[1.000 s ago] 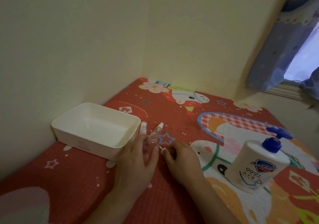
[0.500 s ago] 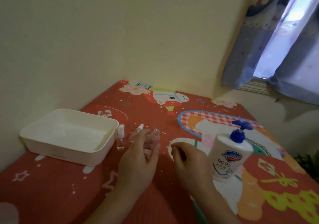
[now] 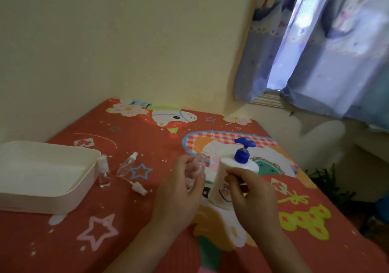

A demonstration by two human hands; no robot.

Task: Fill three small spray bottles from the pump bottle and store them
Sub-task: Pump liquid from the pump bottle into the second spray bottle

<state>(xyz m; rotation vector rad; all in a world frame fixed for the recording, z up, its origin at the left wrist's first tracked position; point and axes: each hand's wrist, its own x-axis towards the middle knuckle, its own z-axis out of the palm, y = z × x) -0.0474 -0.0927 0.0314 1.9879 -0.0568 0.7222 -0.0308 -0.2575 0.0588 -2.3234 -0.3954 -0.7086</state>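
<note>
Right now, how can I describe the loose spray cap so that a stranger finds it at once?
Start at the white tray on the left of the red mat. Just right of it a small capped bottle stands upright and another capped bottle lies flat. The loose spray cap lies nearest the person, a white head with a thin tube and no bottle.

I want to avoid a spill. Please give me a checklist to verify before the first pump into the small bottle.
1. Open spray bottle gripped by left hand: ok.
2. Its spray head is off, lying on the mat: ok.
3. Bottle mouth under the blue pump nozzle: not ok, it stands beside the pump bottle.
4. Right hand on the pump top: not ok, it is at the body.
5. Liquid level inside the pump bottle: cannot tell.
</note>
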